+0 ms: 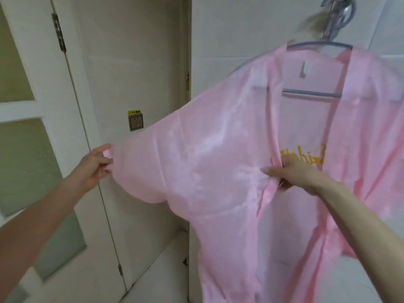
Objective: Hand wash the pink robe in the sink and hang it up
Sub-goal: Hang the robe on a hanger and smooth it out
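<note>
On the grey plastic hanger (pixel 310 94), which hangs from a metal hook (pixel 341 12) high on the white tiled wall, the thin, shiny pink robe (pixel 218 160) is already draped with its front open and yellow lettering (pixel 293 153) showing below the hanger's lower bar. Your left hand (pixel 94 167), far out to the left of the hanger and lower, pinches the end of one sleeve between thumb and curled fingers and draws it out into a taut wing. Your right hand (pixel 293 173), below the hanger and roughly under its middle, is closed round the robe's front edge band, thumb out across the cloth.

The washing looks done and you are at the spreading-out stage, so the trouble from here would come from your own pull. The sleeve is stretched sideways, and that load goes straight to the hanger's left shoulder: tug harder and the hanger could tip or swing on the hook, or lift off it. Slippery cloth like this may also slide along the hanger arm, so the shoulder to the right of the hanger, where neither hand has a hold, could slip off and take the whole garment down to the floor.

Watch too the brown wall socket (pixel 135 121), left of the hanger and just above the stretched sleeve; if the fabric is wet, a flick on release could throw drops that way. Ease the tension off slowly, one hand at a time.
</note>
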A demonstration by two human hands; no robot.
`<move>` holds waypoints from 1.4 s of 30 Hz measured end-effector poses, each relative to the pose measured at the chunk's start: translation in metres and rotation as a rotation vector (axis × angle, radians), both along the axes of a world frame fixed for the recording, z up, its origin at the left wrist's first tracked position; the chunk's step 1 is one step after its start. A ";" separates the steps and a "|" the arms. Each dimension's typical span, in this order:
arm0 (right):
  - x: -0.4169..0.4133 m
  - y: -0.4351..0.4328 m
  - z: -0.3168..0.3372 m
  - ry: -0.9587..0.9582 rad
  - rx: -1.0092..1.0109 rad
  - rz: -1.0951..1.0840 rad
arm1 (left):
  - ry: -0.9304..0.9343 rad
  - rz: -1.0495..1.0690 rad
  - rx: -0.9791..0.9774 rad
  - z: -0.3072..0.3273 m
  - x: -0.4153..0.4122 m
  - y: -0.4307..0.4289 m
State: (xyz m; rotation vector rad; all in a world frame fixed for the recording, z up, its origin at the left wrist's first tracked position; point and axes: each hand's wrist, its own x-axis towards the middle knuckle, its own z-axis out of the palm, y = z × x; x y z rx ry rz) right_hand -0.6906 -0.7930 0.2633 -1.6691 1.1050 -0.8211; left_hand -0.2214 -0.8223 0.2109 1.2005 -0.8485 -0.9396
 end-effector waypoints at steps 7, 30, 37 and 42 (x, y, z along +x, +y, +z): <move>-0.018 -0.001 -0.018 0.091 -0.061 -0.213 | -0.015 -0.003 0.001 -0.013 0.028 -0.008; -0.041 0.009 -0.008 0.275 0.105 0.004 | -1.062 0.274 -0.005 -0.037 0.042 -0.077; -0.041 0.003 -0.020 0.299 0.160 -0.024 | -0.921 0.325 0.172 -0.047 0.029 -0.095; -0.039 0.002 -0.028 0.307 0.148 -0.047 | -0.693 0.336 0.241 -0.041 0.023 -0.102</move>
